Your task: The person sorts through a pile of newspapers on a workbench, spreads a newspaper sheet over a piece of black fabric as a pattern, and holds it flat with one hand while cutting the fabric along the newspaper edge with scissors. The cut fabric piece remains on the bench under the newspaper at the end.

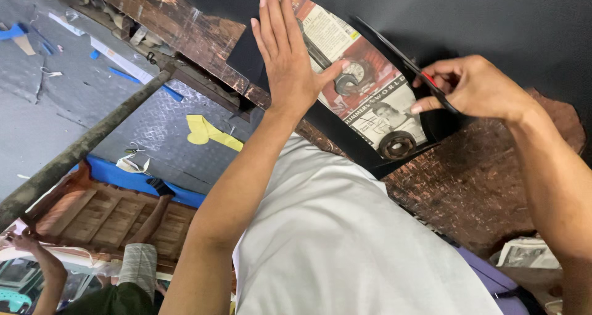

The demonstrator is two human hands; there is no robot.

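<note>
My left hand (287, 56) lies flat, fingers together, pressing a piece of printed newspaper (370, 93) onto black fabric (505, 19). My right hand (475, 87) grips a pair of scissors (404, 59) with dark blades and a red handle. The blades run along the newspaper's upper right edge, over the black fabric. Both lie on a worn, brown, peeling tabletop (481, 185). My white shirt (345, 247) fills the lower middle of the view.
A thick grey pole (80, 148) slants across the left. Yellow (206, 133) and blue (129, 75) scraps lie on a grey patterned floor. Another person's arms (37, 259) and a wooden surface (111, 213) are at lower left. Folded newspaper (527, 253) sits at lower right.
</note>
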